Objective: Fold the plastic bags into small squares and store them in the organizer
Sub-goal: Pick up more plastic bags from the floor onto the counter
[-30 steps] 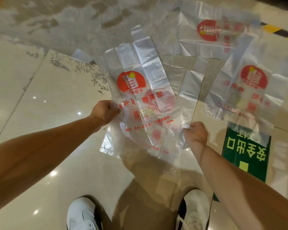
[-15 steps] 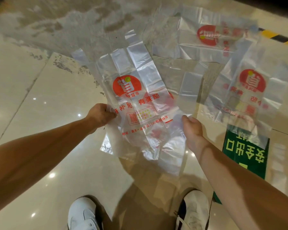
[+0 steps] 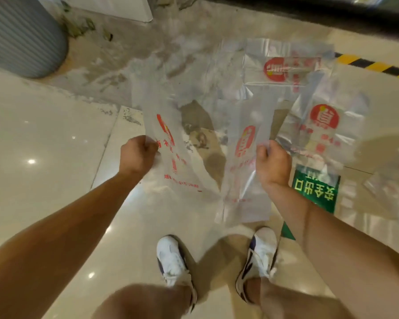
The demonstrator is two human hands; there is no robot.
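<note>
The clear printed bag (image 3: 189, 157) hangs in the air above the floor (image 3: 44, 146), its long axis running away from you, stretched between your left hand (image 3: 137, 155) and right hand (image 3: 272, 164), each clenched on one side edge, equally near.

Bright overhead light, motion blur

Small glare spots dot the glossy floor (image 3: 55, 143); the held bags (image 3: 171, 143) smear; frame edges bow; a shadow pools around the shoes (image 3: 173, 259).

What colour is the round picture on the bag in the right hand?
Red, printed on the clear bag; the head view shows it.
</note>
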